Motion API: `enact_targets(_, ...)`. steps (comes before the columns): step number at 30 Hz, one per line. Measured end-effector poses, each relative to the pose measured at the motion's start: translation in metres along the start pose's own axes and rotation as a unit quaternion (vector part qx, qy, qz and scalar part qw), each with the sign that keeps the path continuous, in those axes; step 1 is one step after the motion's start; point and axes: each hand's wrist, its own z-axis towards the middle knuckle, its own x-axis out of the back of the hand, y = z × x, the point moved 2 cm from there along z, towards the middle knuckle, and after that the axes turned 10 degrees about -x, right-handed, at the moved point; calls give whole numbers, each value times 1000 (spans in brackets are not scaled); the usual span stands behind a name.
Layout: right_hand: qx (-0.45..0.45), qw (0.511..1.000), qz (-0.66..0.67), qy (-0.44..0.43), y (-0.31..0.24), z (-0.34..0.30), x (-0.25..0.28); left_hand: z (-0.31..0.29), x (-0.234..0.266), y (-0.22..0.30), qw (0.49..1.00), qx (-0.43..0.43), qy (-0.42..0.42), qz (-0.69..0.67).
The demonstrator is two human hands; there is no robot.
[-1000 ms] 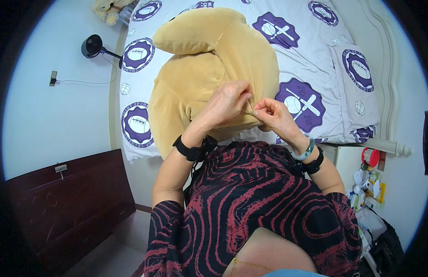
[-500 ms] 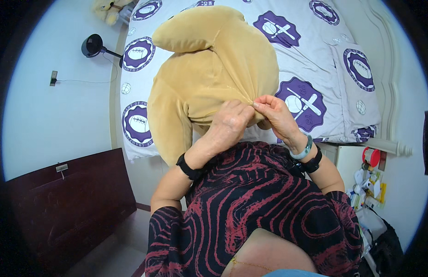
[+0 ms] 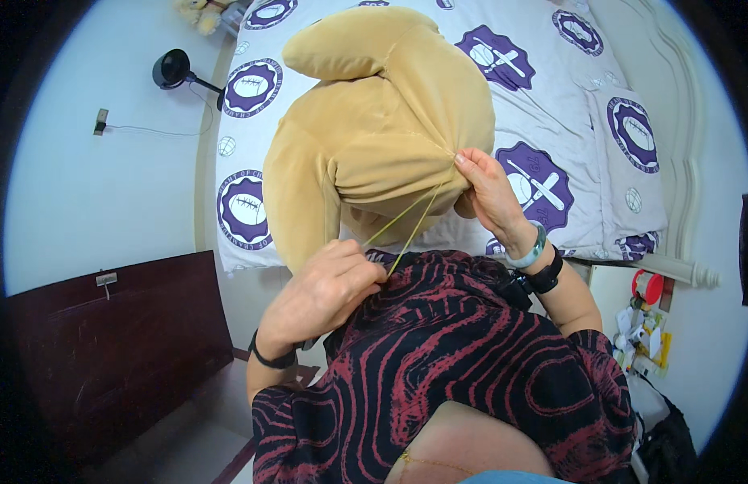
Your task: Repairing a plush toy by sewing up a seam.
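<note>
A large tan plush toy (image 3: pixel 374 113) lies bunched at the near side of the bed, with a seam running across it. My right hand (image 3: pixel 495 198) pinches the plush fabric at that seam, gathering it into creases. From beside those fingertips a doubled yellow-green thread (image 3: pixel 415 231) stretches taut, down and left. Its other end is in my left hand (image 3: pixel 327 286), closed in front of my torso with the knuckles up. Whether a needle is among the left fingers I cannot make out.
Patterned white and purple bedding (image 3: pixel 543 113) lies under the toy. A black lamp (image 3: pixel 172 69) stands by the left wall, near a small teddy bear (image 3: pixel 203 14). At the lower left is a dark red board (image 3: pixel 124 347). Small items and a red container (image 3: pixel 647 285) sit at the right.
My left hand has moved from the seam down and left, drawing out the thread, which now shows. The right hand keeps its pinch on the fabric, shifted slightly.
</note>
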Motion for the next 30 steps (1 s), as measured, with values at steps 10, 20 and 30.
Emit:
enact_targets(10, 38, 992, -116, -29, -5, 3, -11, 2, -4, 23, 969, -29, 186, 163)
enact_targets(20, 78, 932, -351, -43, -10, -9, -12, 64, -60, -88, 872, 148, 333, -327)
enact_targets(30, 137, 903, -408, -9, -9, -18, -7, 75, -85, -91, 834, 185, 360, -375)
